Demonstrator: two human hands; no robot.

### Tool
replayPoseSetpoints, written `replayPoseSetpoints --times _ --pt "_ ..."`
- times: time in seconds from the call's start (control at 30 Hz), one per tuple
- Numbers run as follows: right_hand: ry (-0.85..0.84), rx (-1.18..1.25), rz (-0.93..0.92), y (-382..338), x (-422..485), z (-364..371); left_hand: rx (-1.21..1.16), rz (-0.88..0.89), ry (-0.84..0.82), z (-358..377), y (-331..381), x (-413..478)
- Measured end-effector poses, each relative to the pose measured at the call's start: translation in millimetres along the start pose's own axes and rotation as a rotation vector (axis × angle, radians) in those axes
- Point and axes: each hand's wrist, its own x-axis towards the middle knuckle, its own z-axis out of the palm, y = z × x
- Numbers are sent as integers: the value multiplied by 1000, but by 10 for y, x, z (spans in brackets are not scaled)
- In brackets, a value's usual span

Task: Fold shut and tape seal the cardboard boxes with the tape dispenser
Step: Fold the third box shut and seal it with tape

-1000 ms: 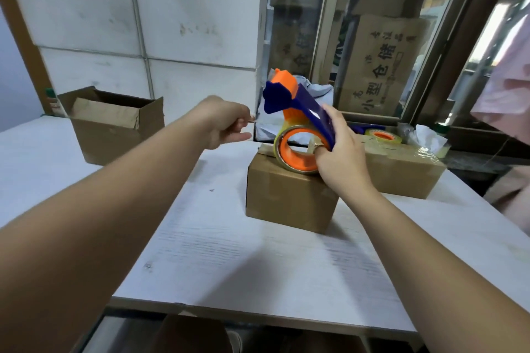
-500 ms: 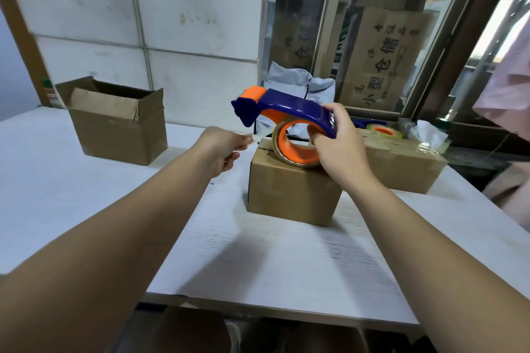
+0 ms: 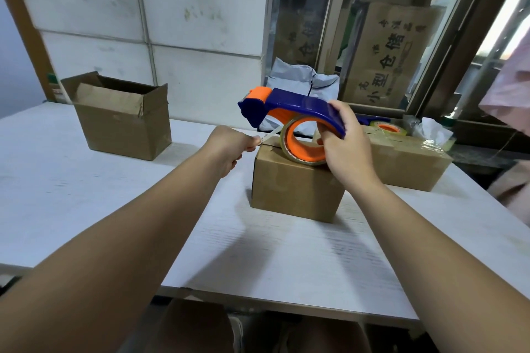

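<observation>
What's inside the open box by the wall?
Only a bent-in flap and dark inner walls of the open box show. Its front wall hides the bottom, so any contents cannot be seen.

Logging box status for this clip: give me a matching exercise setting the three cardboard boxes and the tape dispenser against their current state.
Things:
1. far-left box
2. middle box
3. right box
4. tape dispenser

States:
a. gripped by the right hand, its tape end pinched by the left hand
b. top flaps standing open
c. glossy tape across its top, spare tape roll by its far edge
d. flaps folded down, just below the dispenser

Pairs: 1-b; 2-d; 3-c; 4-a
</observation>
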Motion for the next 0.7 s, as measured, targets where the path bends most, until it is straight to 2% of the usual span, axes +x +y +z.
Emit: replayPoseSetpoints --times 0.7 --pt "-33 -70 -29 48 7 24 22 -55 53 93 -47 33"
